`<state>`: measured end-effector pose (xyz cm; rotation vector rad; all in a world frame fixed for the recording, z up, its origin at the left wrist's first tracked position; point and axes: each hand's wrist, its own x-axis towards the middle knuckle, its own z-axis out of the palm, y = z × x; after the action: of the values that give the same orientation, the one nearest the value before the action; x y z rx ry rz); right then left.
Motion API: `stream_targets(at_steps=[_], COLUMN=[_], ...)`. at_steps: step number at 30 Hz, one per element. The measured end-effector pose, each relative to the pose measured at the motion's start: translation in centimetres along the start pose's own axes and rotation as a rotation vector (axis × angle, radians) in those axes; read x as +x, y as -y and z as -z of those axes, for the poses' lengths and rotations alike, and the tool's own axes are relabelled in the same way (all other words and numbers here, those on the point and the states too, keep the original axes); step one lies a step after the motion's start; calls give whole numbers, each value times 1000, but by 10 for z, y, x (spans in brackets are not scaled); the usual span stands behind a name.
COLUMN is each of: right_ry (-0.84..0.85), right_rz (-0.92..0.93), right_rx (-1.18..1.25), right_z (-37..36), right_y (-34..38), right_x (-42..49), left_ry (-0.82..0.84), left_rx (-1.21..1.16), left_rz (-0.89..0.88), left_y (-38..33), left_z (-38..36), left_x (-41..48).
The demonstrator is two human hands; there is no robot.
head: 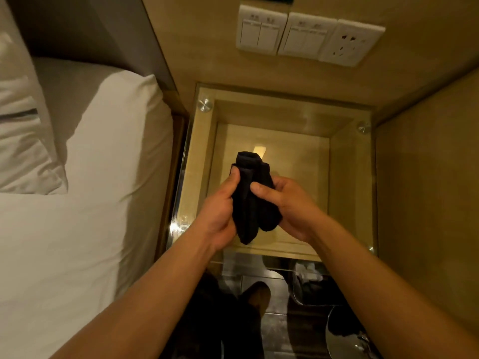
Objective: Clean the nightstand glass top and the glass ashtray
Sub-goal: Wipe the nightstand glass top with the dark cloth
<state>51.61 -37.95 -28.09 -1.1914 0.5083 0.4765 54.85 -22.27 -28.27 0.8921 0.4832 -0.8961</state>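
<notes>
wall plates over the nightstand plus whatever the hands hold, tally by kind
switch plates: 2
socket plate: 1
cloth: 1, black, gripped by the left hand and the right hand
total: 4

Hotel bedroom, bed point(85, 177), glass nightstand point(347, 161)

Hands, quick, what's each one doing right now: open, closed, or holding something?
Left hand: closed, gripping the black cloth.
Right hand: closed, pinching the same black cloth.
</notes>
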Motion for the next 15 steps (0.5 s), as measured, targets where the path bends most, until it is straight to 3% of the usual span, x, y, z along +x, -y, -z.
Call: stream_targets(at_steps=[8,12,15], right_ry=[-34,-258,-381], right_rz=[66,181,309], right_rx=[-120,-501,-909], right_z=[-9,-2,11], right_y=[42,74,100], right_x=[64,107,148], left_ry=[-70,-257,-338], left_rx=[226,816,1310], left_rz=[-191,-448,-537], left_y=[-36,-61,-73], left_z=[5,33,64], left_x=[51,86,113])
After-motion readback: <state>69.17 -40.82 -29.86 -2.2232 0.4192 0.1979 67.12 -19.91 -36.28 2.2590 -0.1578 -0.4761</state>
